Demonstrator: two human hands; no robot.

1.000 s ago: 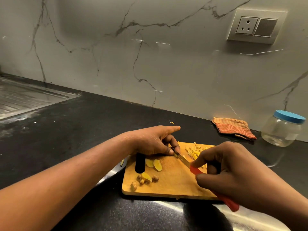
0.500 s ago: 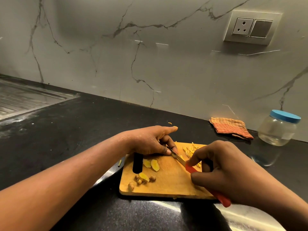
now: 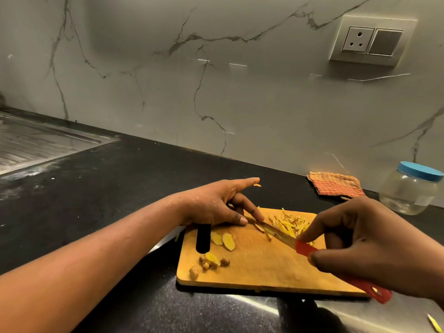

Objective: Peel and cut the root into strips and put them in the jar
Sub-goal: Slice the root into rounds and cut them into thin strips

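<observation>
Pinning a thin root piece (image 3: 250, 218) to the far-left part of the cutting board (image 3: 259, 270) with the left hand (image 3: 213, 205), pinching it between curled thumb and middle finger while pointing the index finger straight out beyond the board's far edge. Gripping the knife (image 3: 282, 236) in the right hand (image 3: 367, 246) above the board's right side, wrapping fingers and thumb round the red handle and letting the handle's end stick out past the board's near-right corner. Angling the blade across the board toward its far-left part, holding the tip right beside the left fingertips (image 3: 242, 221); touching the root piece or only just beside it, impossible to tell. Working with a loose pile of cut strips (image 3: 289, 223) lying along the board's far edge, just right of the blade. Leaving two pale slices (image 3: 224, 240) lying flat near the board's left end, just beside its dark handle slot, and a few knobby offcuts (image 3: 209, 263) sitting toward the board's near-left corner. Leaving the jar (image 3: 406, 195) standing upright on the dark countertop (image 3: 108, 188) well beyond the board's far-right corner, clear-walled and wearing its blue lid (image 3: 419, 171). Leaving an orange striped cloth (image 3: 335, 185) lying crumpled on the countertop beyond the board's far edge, just left of the jar. Leaving one small scrap (image 3: 257, 185) lying on the countertop past the board's far edge, near the left index fingertip.
</observation>
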